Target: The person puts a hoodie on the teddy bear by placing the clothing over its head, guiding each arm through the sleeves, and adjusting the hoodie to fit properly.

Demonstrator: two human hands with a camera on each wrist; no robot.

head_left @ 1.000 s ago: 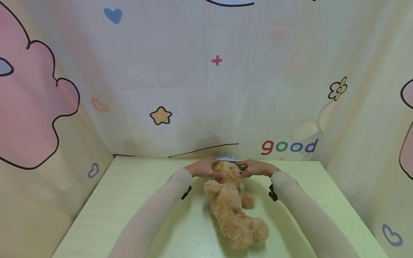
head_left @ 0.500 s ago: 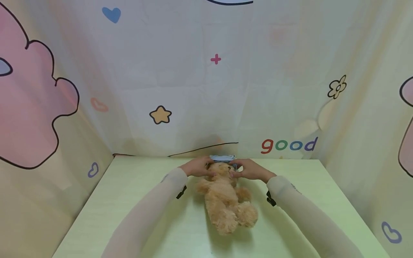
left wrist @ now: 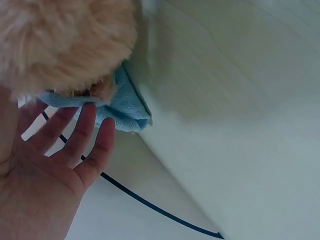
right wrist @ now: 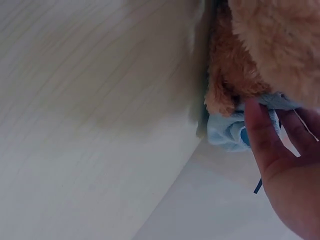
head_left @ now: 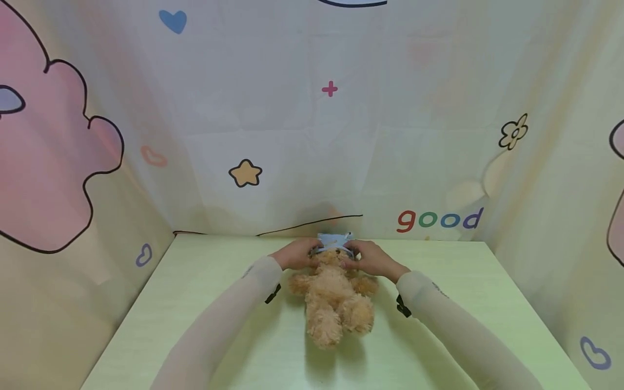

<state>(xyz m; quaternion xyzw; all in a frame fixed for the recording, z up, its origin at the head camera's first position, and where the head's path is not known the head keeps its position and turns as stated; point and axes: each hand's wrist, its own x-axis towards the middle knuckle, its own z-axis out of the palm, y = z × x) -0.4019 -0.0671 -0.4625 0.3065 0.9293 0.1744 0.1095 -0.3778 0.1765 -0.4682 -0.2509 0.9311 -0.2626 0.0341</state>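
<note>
A light-brown teddy bear (head_left: 331, 290) lies face up on the table, its feet toward me and its head at the far edge. On its head is a light-blue cloth hat (head_left: 334, 240), whose rim crosses above the face. My left hand (head_left: 298, 253) holds the hat at the left side of the head. The left wrist view shows its fingertips (left wrist: 89, 111) against the cloth rim. On the other side my right hand (head_left: 377, 259) pinches the rim, a finger pressed to the blue cloth (right wrist: 227, 132) in the right wrist view. Fur hides part of both grips.
The pale green table (head_left: 219, 281) ends at a printed cloth backdrop (head_left: 292, 135) just behind the hat. Cloth walls also stand at the left (head_left: 112, 271) and right (head_left: 546, 244).
The bear has turned from lying askew to lying straight, its feet swinging left and its face turning up. The hat shows more over the head. Both hands have stayed at the head.
</note>
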